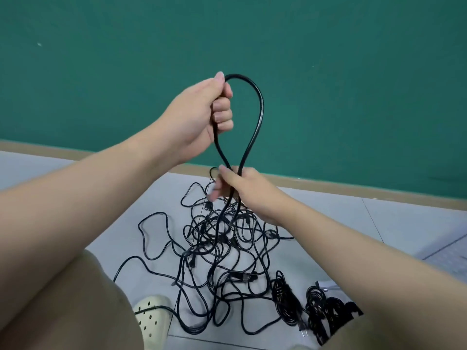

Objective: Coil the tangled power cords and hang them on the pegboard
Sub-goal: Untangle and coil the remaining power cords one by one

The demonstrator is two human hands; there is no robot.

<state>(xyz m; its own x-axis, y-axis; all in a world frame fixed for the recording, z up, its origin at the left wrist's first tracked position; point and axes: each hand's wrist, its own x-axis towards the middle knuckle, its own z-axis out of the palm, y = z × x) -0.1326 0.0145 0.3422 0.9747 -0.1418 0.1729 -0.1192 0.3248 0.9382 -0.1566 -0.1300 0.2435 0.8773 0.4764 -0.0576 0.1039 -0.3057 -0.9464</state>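
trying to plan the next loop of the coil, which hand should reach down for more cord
Right. The right hand pinches the cord low, just above the tangle. The left hand grips the loop's top, so it is better kept as the anchor.

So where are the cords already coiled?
Head view, lower right: two coiled bundles lie on the floor, right of the tangled pile, under the right forearm.

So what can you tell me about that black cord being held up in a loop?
The black cord is thin, smooth and round, seemingly rubber-coated. It forms a tall teardrop loop in front of the green wall. The left hand grips one side near the top in a fist; the right hand pinches both strands where they cross at the bottom. Below that, the strands drop into the tangled pile on the pale floor. Its plugs cannot be made out.
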